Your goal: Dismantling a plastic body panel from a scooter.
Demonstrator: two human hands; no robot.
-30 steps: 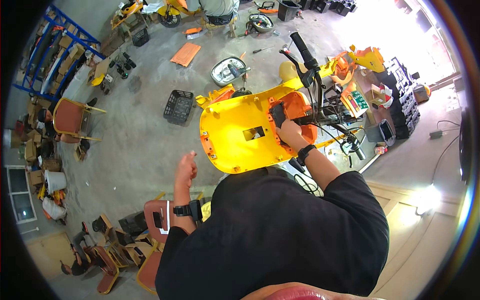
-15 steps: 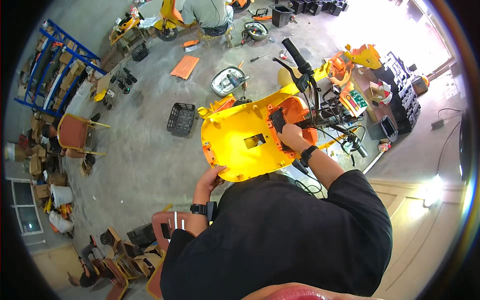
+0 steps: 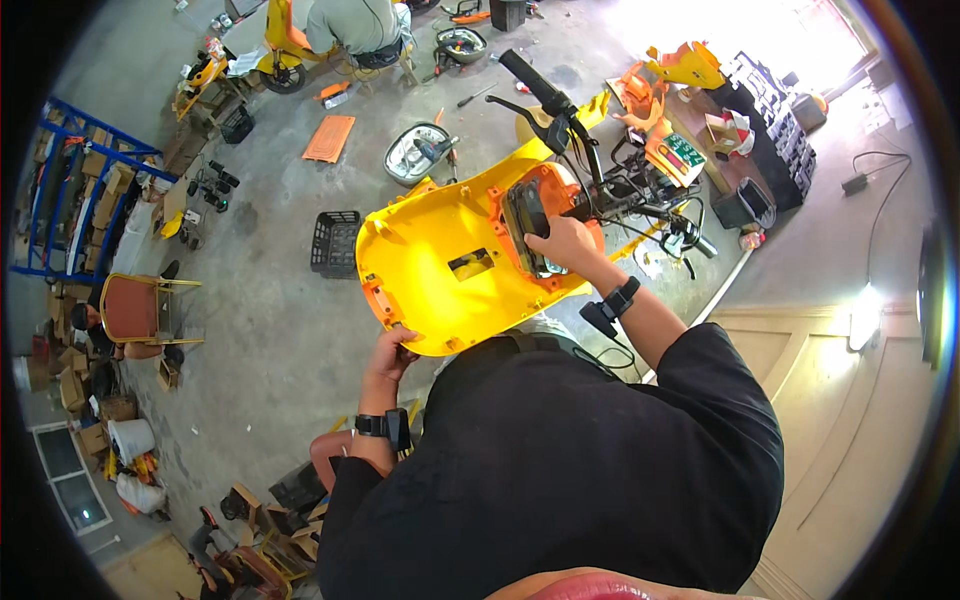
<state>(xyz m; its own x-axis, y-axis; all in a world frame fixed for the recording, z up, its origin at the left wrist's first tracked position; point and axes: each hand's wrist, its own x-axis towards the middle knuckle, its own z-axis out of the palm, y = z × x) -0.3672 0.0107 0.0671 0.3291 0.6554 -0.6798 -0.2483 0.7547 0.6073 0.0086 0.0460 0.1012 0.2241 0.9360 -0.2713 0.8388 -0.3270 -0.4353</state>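
Observation:
A large yellow plastic scooter body panel point(image 3: 420, 255), with a rectangular cutout, lies tilted in front of me, its hollow inner side up. My left hand point(image 3: 393, 350) is closed round its near left edge, thumb on top. An orange housing point(image 3: 555, 190) sits at the panel's right end. In it is a dark, glossy display unit point(image 3: 525, 215). My right hand point(image 3: 568, 245) grips this unit at its right side, thumb lying on its face; the other fingers are mostly hidden. Just beyond are the scooter's handlebar grip point(image 3: 535, 82) and brake lever point(image 3: 515, 115).
Cables and the other handlebar end point(image 3: 705, 247) lie to the right. On the floor stand a black basket point(image 3: 335, 243), a headlight shell point(image 3: 418, 153) and an orange flat panel point(image 3: 329, 138). Another person point(image 3: 355, 25) sits at the far side. Black stacked crates point(image 3: 770, 120) stand at right.
The view has shifted, and the yellow panel now appears further left. More of the display unit's glossy face shows beside my right hand. Both hands keep their places on the parts.

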